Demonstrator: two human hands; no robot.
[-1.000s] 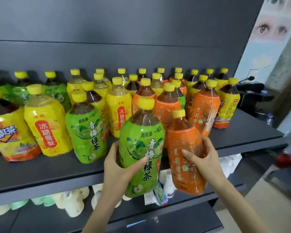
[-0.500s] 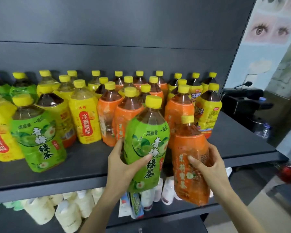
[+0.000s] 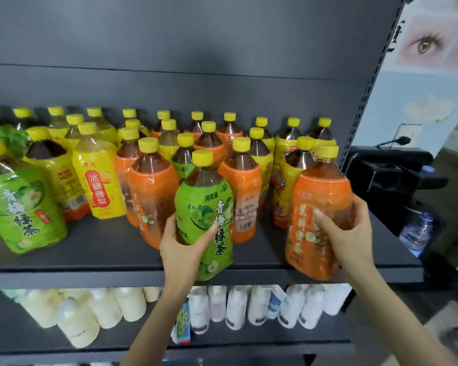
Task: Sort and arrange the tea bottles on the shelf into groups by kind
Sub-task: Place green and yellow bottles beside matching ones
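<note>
While hands grip them, green bottle [image 3: 206, 215] upright, orange bottle [image 3: 318, 212] tilted.

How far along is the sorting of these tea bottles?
Early to midway, I'd judge. Done: little looks settled, though some orange bottles stand together mid-shelf. In hand: the left hand grips a green bottle, the right hand an orange bottle. Left: green, yellow and orange bottles remain mixed, like the green bottle at far left beside a yellow bottle.
</note>
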